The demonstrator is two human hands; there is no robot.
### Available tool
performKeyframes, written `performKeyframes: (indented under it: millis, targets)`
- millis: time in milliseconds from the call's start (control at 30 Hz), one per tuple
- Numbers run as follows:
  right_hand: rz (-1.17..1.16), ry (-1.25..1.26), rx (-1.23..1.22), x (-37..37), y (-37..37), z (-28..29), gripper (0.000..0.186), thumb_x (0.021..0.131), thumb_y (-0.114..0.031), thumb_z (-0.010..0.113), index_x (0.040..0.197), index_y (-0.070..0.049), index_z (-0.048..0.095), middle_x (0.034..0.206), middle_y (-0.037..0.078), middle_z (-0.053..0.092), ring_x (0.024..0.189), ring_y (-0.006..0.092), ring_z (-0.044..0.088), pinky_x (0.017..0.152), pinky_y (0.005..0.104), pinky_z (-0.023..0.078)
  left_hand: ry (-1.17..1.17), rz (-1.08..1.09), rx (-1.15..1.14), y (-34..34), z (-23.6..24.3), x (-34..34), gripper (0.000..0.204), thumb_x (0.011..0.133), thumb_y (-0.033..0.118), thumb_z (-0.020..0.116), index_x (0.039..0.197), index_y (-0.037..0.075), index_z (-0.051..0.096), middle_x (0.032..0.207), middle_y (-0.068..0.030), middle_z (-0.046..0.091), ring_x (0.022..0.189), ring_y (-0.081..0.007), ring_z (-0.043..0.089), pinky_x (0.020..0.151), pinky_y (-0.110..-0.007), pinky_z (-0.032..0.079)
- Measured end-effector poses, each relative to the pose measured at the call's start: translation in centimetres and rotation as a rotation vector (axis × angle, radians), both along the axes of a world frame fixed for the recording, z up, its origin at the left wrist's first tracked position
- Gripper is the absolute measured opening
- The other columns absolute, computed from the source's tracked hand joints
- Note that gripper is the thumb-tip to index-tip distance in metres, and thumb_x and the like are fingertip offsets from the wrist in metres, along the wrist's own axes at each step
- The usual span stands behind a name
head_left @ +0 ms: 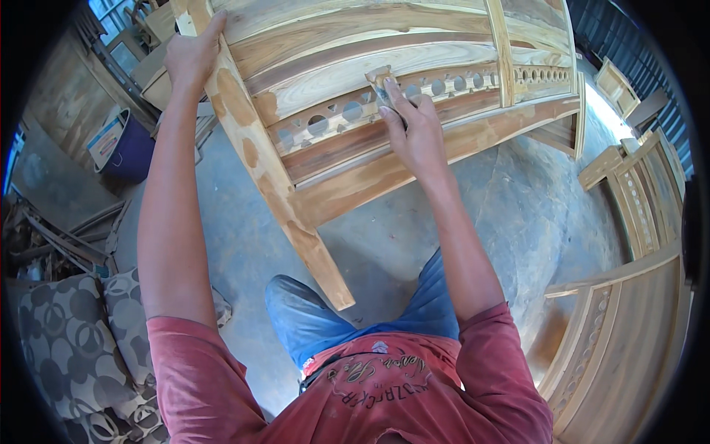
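Note:
A wooden furniture panel (370,41) stands tilted before me, with slats, a strip of round cutouts (318,127) and light brown patches on its side post (259,170). My left hand (194,59) is closed on that post near its top. My right hand (414,133) holds a small tan pad (382,78), perhaps folded sandpaper, at the pale board just above the cutouts. The exact surface it touches is hard to tell. The post's lower end reaches down between my knees.
More wooden panels (636,333) lean at the right, and a smaller frame (615,87) stands behind. At left are a purple bucket (126,155), boards (74,103), scrap wood and a patterned cushion seat (66,333). The bluish concrete floor (518,207) shows underneath.

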State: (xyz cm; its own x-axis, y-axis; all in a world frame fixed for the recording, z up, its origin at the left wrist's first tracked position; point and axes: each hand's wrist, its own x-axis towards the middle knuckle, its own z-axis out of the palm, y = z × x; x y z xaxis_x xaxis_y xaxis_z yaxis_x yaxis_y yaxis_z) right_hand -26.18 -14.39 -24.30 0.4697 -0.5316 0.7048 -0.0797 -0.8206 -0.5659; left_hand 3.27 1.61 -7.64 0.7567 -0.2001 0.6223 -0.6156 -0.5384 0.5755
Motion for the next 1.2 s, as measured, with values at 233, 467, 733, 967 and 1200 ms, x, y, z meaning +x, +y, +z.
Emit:
performKeyframes:
  millis: [233,467,733,967,1200]
  targets:
    - [-0.034,-0.014,-0.237,2.5,-2.9,-0.7,0.038,0.094,-0.019,0.069,0.132,-0.013,0.070,0.090,0.014,0.052,0.065,0.0286,0.050,0.063,0.0399,0.049,0.034,-0.001,-0.025,-0.2,-0.2,0.5,0.095,0.077,0.074,0.068,0.108,-0.016,0.069,0.103,-0.0279,0.073,0.091,-0.0372,0.072,0.083,-0.043,0.056]
    - [-0.033,0.304,-0.033,0.6,-0.9,2.4,0.040,0.092,-0.021,0.068,0.128,-0.004,0.070,0.081,0.017,0.065,0.065,0.0297,0.057,0.063,0.0391,0.050,0.021,0.047,0.042,0.0,-0.5,1.0,0.101,0.076,0.078,0.066,0.108,-0.017,0.069,0.100,-0.0262,0.073,0.085,-0.0330,0.072,0.078,-0.041,0.056]
    - [-0.032,0.129,0.437,0.9,-0.8,6.7,0.045,0.092,-0.026,0.060,0.124,0.005,0.068,0.081,0.023,0.070,0.068,0.0342,0.063,0.068,0.0426,0.053,-0.026,0.115,-0.021,-1.3,-0.4,0.6,0.094,0.077,0.074,0.066,0.107,-0.015,0.071,0.097,-0.0249,0.073,0.083,-0.0332,0.071,0.077,-0.040,0.056]
    - [0.088,0.350,0.357,1.7,2.5,6.3,0.045,0.093,-0.028,0.057,0.118,0.008,0.069,0.078,0.023,0.069,0.065,0.0344,0.060,0.068,0.0425,0.053,-0.125,0.019,-0.025,-1.8,-1.3,2.7,0.072,0.082,0.059,0.070,0.105,-0.009,0.073,0.092,-0.0223,0.073,0.079,-0.0354,0.069,0.075,-0.041,0.054]
    - [0.020,0.167,0.476,0.6,0.9,7.9,0.044,0.094,-0.027,0.056,0.117,0.008,0.069,0.080,0.026,0.069,0.068,0.0382,0.063,0.070,0.0464,0.053,-0.084,-0.112,-0.035,-1.9,-1.7,5.8,0.076,0.082,0.061,0.069,0.108,-0.010,0.072,0.096,-0.0245,0.073,0.084,-0.0368,0.070,0.078,-0.042,0.054]
